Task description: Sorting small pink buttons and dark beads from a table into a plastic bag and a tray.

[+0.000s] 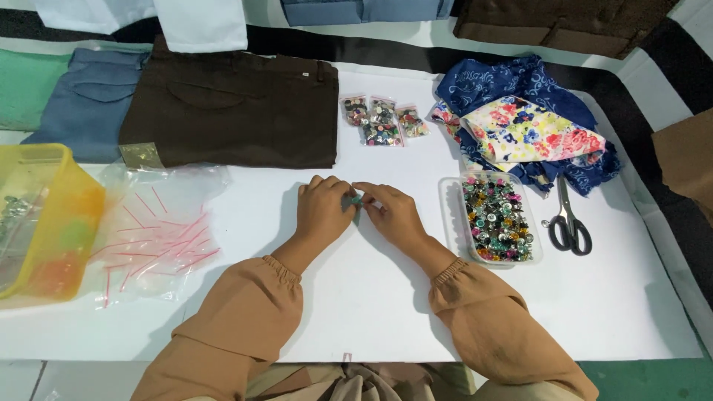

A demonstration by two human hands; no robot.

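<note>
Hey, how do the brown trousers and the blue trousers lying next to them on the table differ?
The brown trousers are dark brown; the blue trousers are a muted blue. The brown pair lies wholly in view and overlaps the blue pair's edge, so the blue pair shows only in part. The brown pair reaches nearer to the small button bags; the blue pair sits beside green cloth. Both are folded flat on the white table.

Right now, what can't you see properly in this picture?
- Small green thing, head view: pinched between the left hand and right hand; fingers cover most of it, too small to identify.
- Yellow bin, head view: cut off by the left edge; contents blurred through the wall.
- Three little bags, head view: pieces inside too small to tell apart.
- Garments along the top, head view: cut off by the top edge.
</note>
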